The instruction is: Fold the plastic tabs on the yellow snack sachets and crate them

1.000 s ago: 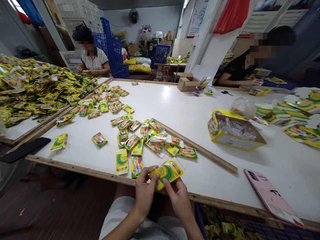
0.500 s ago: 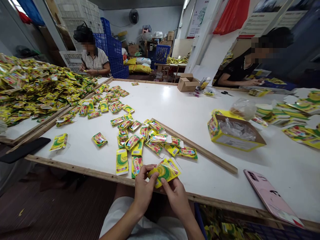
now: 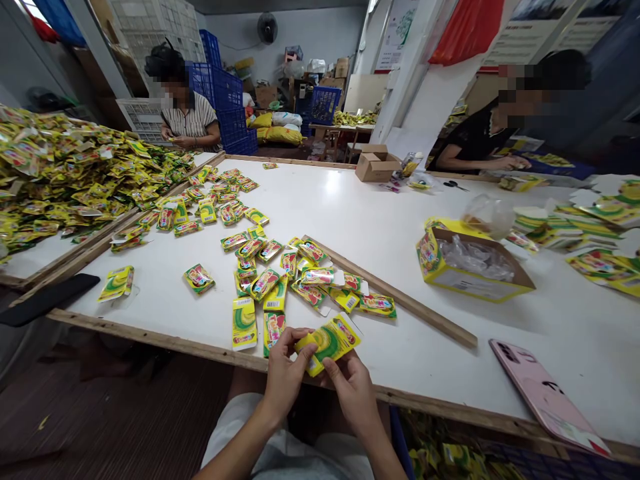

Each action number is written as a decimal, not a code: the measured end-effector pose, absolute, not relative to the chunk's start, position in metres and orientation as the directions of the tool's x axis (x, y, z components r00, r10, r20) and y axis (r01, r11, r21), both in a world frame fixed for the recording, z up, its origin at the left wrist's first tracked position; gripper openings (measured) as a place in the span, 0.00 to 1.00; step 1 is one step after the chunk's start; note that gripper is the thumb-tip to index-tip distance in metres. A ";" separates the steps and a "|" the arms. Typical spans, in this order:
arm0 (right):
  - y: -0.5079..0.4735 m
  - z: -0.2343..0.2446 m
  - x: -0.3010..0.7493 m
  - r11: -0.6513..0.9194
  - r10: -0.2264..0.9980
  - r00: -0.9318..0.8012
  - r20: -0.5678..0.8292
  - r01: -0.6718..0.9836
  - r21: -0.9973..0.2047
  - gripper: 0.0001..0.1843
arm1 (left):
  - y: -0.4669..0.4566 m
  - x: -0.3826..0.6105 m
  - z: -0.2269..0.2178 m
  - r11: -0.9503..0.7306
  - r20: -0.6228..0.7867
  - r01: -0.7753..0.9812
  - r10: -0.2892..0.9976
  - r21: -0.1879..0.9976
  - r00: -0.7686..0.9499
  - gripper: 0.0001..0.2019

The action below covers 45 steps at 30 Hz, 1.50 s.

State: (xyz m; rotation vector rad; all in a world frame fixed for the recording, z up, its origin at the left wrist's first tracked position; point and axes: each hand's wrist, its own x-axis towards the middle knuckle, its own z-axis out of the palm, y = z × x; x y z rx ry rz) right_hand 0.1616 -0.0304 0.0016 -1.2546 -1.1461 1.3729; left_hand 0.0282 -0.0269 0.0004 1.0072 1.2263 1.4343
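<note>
Both my hands hold one yellow-and-green packet (image 3: 330, 341) over the near edge of the white table (image 3: 350, 220). My left hand (image 3: 284, 375) pinches its left end with the fingers curled. My right hand (image 3: 353, 390) grips it from below, thumb on the card. Just beyond my hands lie several more of these packets (image 3: 273, 280), scattered loosely.
A wooden strip (image 3: 395, 293) lies slanted to the right. An open yellow box (image 3: 467, 263) holds clear plastic pieces. A pink phone (image 3: 545, 393) lies near the right edge, a black phone (image 3: 47, 299) at left. A big heap of packets (image 3: 60, 173) fills the left table. Two other people work at the far side.
The packet and both hands have shifted slightly left and toward me. My fingers have rearranged their grip on it. Nothing else on the table has moved.
</note>
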 end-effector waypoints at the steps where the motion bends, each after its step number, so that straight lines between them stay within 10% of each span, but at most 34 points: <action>1: -0.030 0.002 0.162 -0.143 0.989 -0.054 -0.141 -0.033 -0.989 0.21 | -0.027 0.029 0.000 -0.030 -0.002 -0.156 0.980 0.987 -0.199 0.09; 16: -0.024 0.005 0.159 -0.143 0.988 -0.040 -0.151 0.156 -0.977 0.22 | -0.021 0.016 -0.003 -0.018 0.027 0.090 0.995 0.996 -0.096 0.08; 35: -0.021 0.006 0.161 -0.152 0.981 -0.105 -0.161 0.086 -0.985 0.23 | -0.024 0.020 0.001 -0.004 -0.012 -0.112 0.990 0.994 -0.144 0.08; 45: -0.018 -0.001 0.165 -0.077 0.992 -0.083 -0.098 0.228 -0.971 0.18 | -0.016 0.010 0.001 0.004 0.013 0.229 0.997 0.973 -0.070 0.06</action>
